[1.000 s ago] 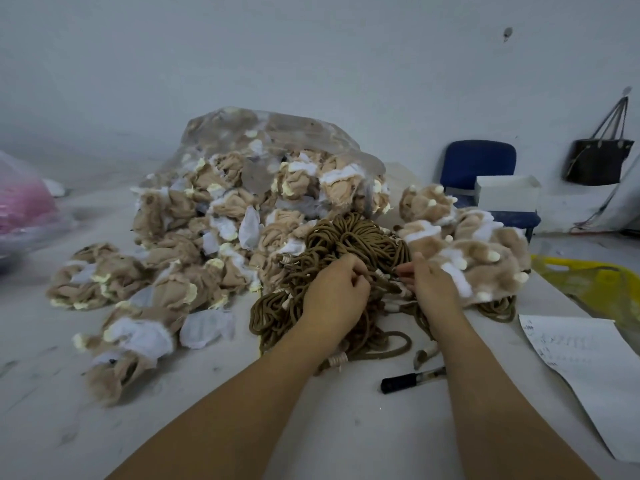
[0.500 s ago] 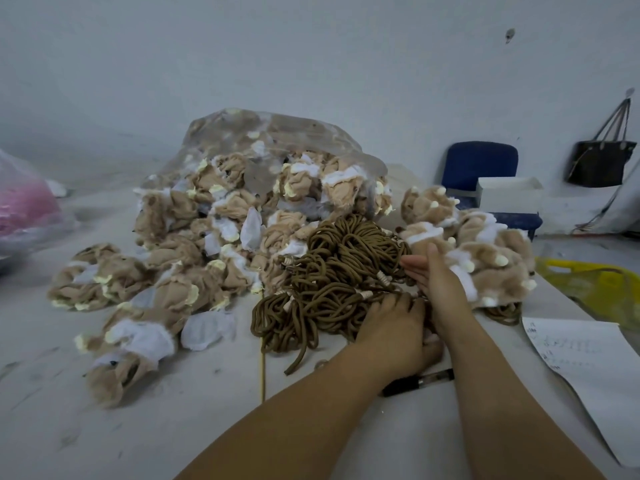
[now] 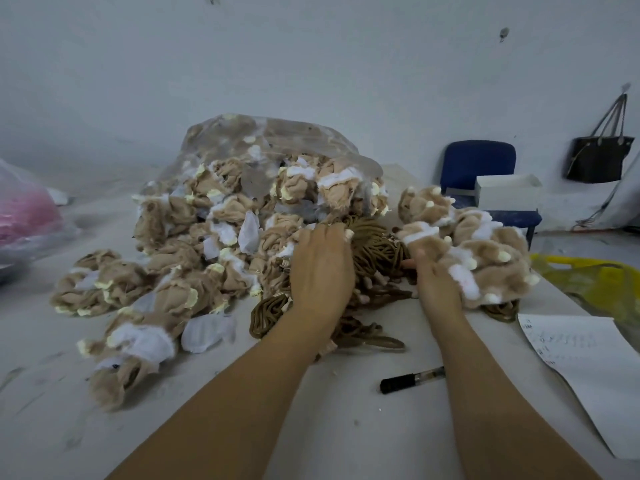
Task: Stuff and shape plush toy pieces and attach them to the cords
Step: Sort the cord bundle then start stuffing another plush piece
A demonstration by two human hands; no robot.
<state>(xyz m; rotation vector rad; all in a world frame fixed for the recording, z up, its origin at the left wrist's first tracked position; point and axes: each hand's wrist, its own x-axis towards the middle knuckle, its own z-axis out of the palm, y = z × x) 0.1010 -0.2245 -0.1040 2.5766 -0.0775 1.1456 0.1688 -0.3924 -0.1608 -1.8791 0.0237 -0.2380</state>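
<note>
The left hand (image 3: 322, 271) is reaching forward from the near edge of the cord bundle, where it was half a second ago, onto the top of the bundle, while the right hand (image 3: 438, 285) is sinking lower against the stuffed pieces on its side. The pale worktop (image 3: 311, 427) is carrying everything. At its far side a clear plastic bag (image 3: 277, 143) is spilling a big heap of limp tan and white plush pieces (image 3: 194, 244) towards the person. To the right a smaller cluster of plump, stuffed plush pieces (image 3: 485, 244) is lying just beside the brown cords (image 3: 375, 251), which are sitting tangled between the two piles. The left hand is lying flat on the cords, its fingers (image 3: 329, 233) straight and spread, holding nothing, with the tips touching the heap. The right hand's fingers are hidden under the stuffed cluster, so whether they are gripping cannot be told. The plush is probably light, soft and easily crushed, so it is best taken by the body, not by the little cream tips. The cords are looking limp and apt to snag, so one end should be picked out instead of dragging the whole bundle. A sheet of paper (image 3: 588, 368) and a black pen (image 3: 412, 377) are lying near the right forearm.
</note>
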